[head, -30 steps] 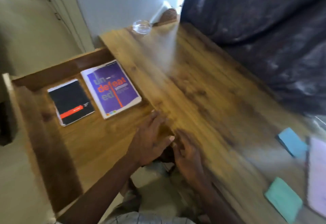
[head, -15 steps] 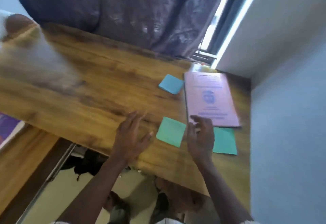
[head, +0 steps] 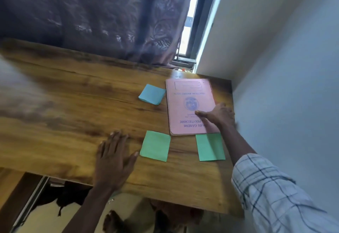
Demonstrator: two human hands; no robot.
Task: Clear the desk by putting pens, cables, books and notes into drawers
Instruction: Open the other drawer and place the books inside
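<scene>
Left hand (head: pixel 114 157) flat, palm down, fingers spread, bare forearm straight behind it, right arm in checked sleeve (head: pixel 266 187) reaching forward, right hand (head: pixel 219 114) holding pink book (head: pixel 189 104) edge, thumb on top, fingers bent down

We see daylight coming in through the narrow window (head: pixel 189 18) beside the dark curtain (head: pixel 91 12), blown out to white. Just below the window, the worktop (head: pixel 73 95) takes a pale sheen. Well left of the window, hazy glare and motion blur smear the wood. The left hand (head: pixel 113 157) looks soft, and the edges bow.
</scene>
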